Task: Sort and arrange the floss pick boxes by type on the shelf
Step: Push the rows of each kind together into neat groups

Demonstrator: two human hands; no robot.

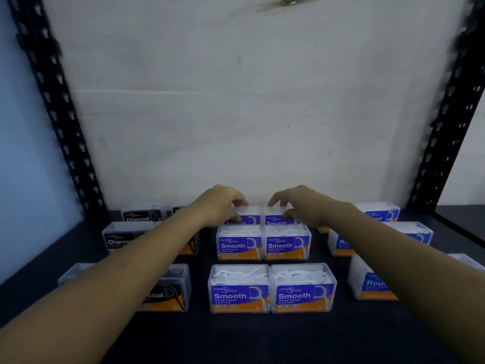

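Observation:
Clear floss pick boxes stand in three groups on a dark shelf (pixel 236 337). Black Charcoal boxes (pixel 123 239) fill the left, blue-and-orange Smooth boxes (pixel 240 290) the middle, Round boxes (pixel 371 283) the right. At the back of the middle group two Smooth boxes sit side by side against the wall. My left hand (pixel 223 206) grips the left back Smooth box (pixel 248 218), fingers over its top. My right hand (pixel 296 204) grips the right back Smooth box (pixel 274 219) the same way. My forearms hide parts of the Charcoal and Round boxes.
A white wall (pixel 249 114) closes the shelf's back. Black perforated uprights stand at the left (pixel 60 122) and right (pixel 446 122) corners. A strip of bare shelf lies along the front edge.

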